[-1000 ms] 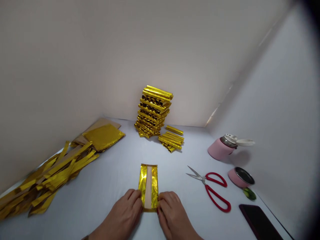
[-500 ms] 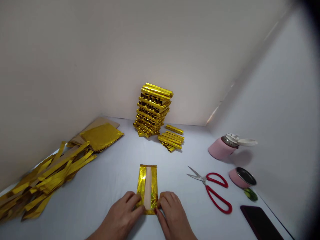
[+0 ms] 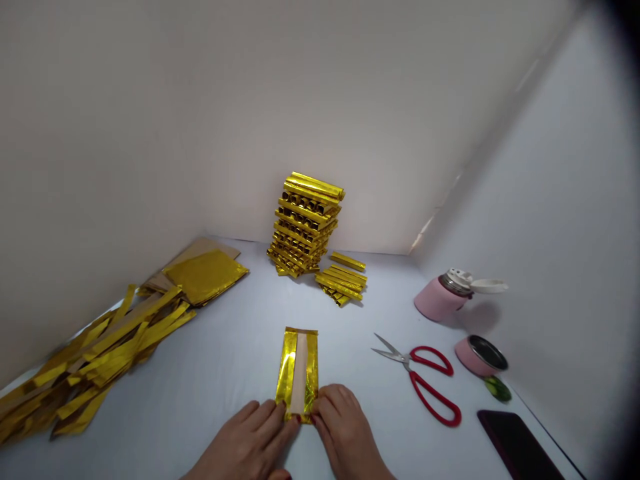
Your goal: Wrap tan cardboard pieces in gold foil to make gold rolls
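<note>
Head cam: right grip (image 3: 346,427) pinching gold paper (image 3: 287,373) by the near corner, left grip (image 3: 245,440) has fingertips on it, can't tell if clamped. Paper's just ahead of both, scissors (image 3: 407,362) off right.

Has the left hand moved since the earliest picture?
Yes: judged against the scissors, the left hand has shifted slightly toward the wearer, to the near end of the gold foil piece.

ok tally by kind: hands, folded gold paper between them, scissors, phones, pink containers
Hands: 2 (left hand, right hand)
Folded gold paper between them: 1
Red-handled scissors: 1
Phone: 1
Pink containers: 2 (pink bottle, pink cup)
Total: 7
</note>
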`<control>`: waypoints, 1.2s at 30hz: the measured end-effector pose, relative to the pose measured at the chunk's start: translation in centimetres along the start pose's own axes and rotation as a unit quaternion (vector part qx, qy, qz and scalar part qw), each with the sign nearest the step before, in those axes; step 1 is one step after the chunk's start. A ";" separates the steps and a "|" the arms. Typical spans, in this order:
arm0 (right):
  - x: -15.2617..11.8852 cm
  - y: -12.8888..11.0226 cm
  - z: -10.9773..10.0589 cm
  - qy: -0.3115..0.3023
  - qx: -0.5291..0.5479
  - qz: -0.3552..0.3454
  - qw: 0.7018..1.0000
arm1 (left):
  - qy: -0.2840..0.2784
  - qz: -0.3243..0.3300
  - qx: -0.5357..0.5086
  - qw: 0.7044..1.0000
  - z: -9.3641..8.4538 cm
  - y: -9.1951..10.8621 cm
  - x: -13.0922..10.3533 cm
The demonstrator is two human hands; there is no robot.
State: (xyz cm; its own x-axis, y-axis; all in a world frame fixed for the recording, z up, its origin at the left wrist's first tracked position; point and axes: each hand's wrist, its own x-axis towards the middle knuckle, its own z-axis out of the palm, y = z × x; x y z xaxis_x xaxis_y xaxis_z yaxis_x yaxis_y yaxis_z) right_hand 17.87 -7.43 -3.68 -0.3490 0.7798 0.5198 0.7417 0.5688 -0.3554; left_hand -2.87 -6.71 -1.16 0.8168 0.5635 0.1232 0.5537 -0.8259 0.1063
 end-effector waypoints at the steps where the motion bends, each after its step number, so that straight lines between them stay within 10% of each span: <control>1: 0.2 0.0 -0.2 -0.002 -0.001 -0.004 1.000 | -0.001 -0.002 0.001 1.000 0.1 0.1 0.1; 11: -0.5 -2.2 -0.5 0.036 -0.071 -0.158 0.984 | 0.081 -0.018 0.030 0.996 2.1 1.1 -0.3; 36: -0.9 0.2 -3.1 -0.038 0.014 -0.128 0.991 | 0.069 -0.036 0.062 0.995 1.9 1.2 -0.7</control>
State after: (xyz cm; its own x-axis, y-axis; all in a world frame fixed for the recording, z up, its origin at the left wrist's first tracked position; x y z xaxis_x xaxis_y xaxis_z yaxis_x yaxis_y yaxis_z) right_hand 20.13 -8.84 -1.83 -0.5661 0.6264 0.5359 0.6080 0.7562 -0.2418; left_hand -2.43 -8.17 -2.99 0.7499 0.6108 0.2540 0.6319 -0.7750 -0.0021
